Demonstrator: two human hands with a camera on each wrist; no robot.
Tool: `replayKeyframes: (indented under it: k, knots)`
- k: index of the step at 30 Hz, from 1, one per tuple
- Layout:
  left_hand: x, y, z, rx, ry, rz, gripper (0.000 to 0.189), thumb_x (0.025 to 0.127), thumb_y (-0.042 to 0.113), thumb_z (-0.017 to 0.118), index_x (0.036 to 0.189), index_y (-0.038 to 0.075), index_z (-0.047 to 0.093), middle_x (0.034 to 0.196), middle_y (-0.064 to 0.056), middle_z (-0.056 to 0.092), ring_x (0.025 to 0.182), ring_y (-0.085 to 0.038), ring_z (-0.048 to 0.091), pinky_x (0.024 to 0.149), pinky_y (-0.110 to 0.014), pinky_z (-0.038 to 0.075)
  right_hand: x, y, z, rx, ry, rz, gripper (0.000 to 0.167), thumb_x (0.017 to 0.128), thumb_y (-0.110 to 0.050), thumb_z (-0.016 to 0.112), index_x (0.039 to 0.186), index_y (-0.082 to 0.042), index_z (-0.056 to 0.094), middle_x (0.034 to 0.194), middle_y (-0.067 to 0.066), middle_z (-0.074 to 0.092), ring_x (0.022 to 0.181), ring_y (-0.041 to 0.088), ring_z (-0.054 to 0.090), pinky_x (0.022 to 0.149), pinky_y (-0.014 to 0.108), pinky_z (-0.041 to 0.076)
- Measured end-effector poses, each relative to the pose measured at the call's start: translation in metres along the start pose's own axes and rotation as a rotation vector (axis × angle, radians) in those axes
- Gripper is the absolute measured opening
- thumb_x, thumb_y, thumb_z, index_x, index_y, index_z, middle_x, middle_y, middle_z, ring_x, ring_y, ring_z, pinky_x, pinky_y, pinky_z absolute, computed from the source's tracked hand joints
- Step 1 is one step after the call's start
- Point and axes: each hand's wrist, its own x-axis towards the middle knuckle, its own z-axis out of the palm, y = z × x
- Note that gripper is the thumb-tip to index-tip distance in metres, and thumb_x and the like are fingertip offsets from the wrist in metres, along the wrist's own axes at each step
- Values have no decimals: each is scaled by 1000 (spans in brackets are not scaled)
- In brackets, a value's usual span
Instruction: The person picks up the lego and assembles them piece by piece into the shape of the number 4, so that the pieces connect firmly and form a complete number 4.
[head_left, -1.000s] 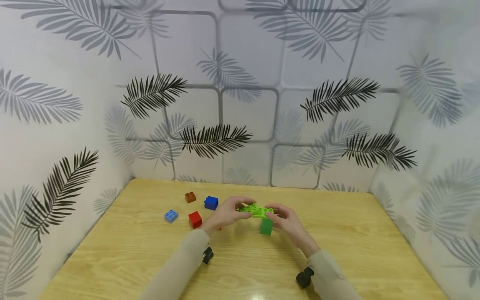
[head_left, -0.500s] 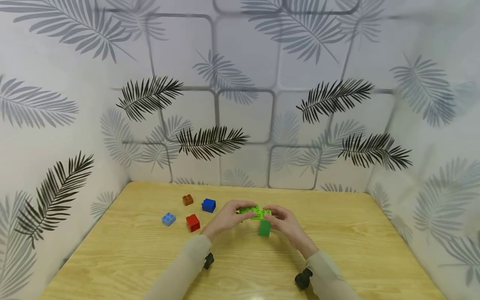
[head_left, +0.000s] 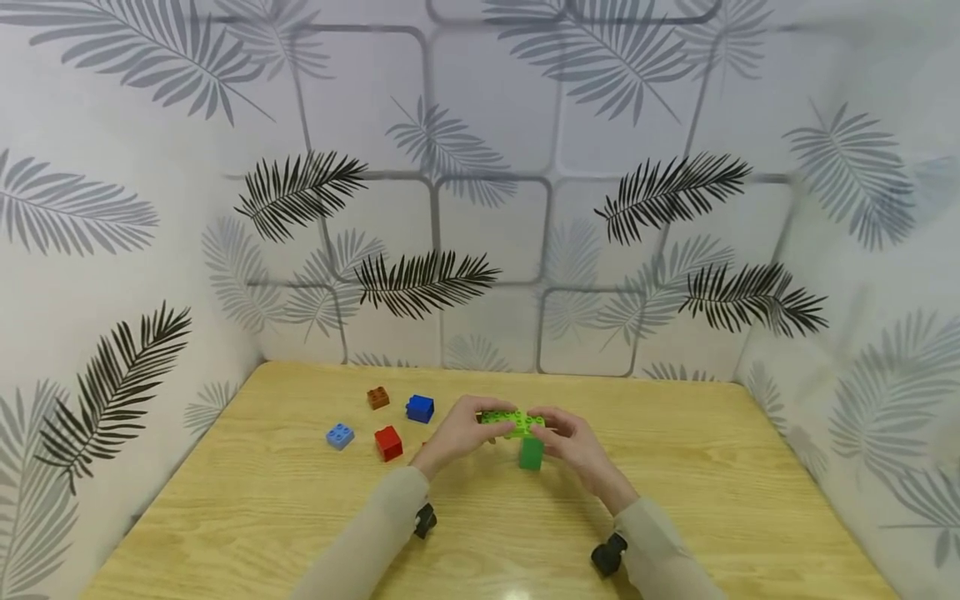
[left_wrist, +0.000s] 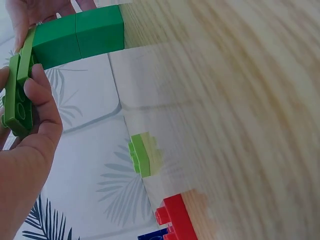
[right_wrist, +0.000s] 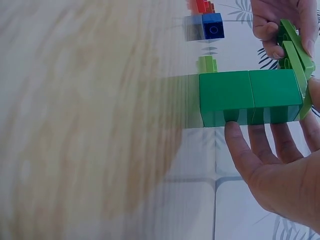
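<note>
My left hand (head_left: 456,435) pinches a lime-green studded brick (left_wrist: 14,95) between thumb and fingers, over one end of another flat lime brick (right_wrist: 295,60). The held brick tilts slightly against that one in the wrist views. Below the flat brick, two dark green bricks (right_wrist: 250,97) are stacked upright on the table. My right hand (head_left: 581,454) grips this stack from the right, thumb up at the lime brick and fingers against the green side. In the head view, my fingers partly hide both lime bricks (head_left: 516,422).
On the wooden table (head_left: 675,500), left of my hands, lie a red brick (head_left: 388,443), a light blue brick (head_left: 341,436), a dark blue brick (head_left: 420,408) and a brown brick (head_left: 378,397). Another lime brick (left_wrist: 141,155) shows in both wrist views. A patterned wall (head_left: 495,325) stands behind.
The lime brick in my left hand has turned from an angle to lie more in line with the one on the stack. My right hand stays at the stack.
</note>
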Motion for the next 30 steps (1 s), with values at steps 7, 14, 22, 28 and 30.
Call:
replayKeyframes:
  k: [7,14,22,28,30]
  knots:
    - [0,-6,2,-66,-1,-24,39,92,28,70,127,9,67,131,-9,64,95,-39,69,83,-53,55,0,4,-2,-1,-5,4,49,96,-33,64,137,-7,56,123,12,61,108,20,63,98,44,51]
    - [2,-12,3,-131,31,-12,34,91,23,71,122,8,70,114,-9,70,85,-26,67,83,-56,53,1,4,0,-35,-6,-14,52,91,-28,71,137,-9,57,130,13,61,112,21,62,97,43,52]
    - [7,-16,5,-170,53,-30,36,90,22,73,122,6,70,114,-11,70,79,-15,64,83,-55,53,2,1,0,-37,-2,-46,49,91,-26,72,134,-7,59,129,15,62,111,23,62,95,41,53]
    - [4,-15,2,-130,7,-26,33,91,28,71,123,19,70,129,-3,64,92,-37,66,82,-53,54,1,2,0,-49,6,-41,49,91,-25,71,134,-7,59,129,15,62,110,22,63,94,40,53]
    - [2,-14,1,-123,-2,-21,33,92,28,71,124,21,69,130,-3,63,94,-41,64,82,-54,54,0,2,0,-44,7,-36,48,91,-25,71,134,-7,59,130,15,61,111,22,62,95,41,53]
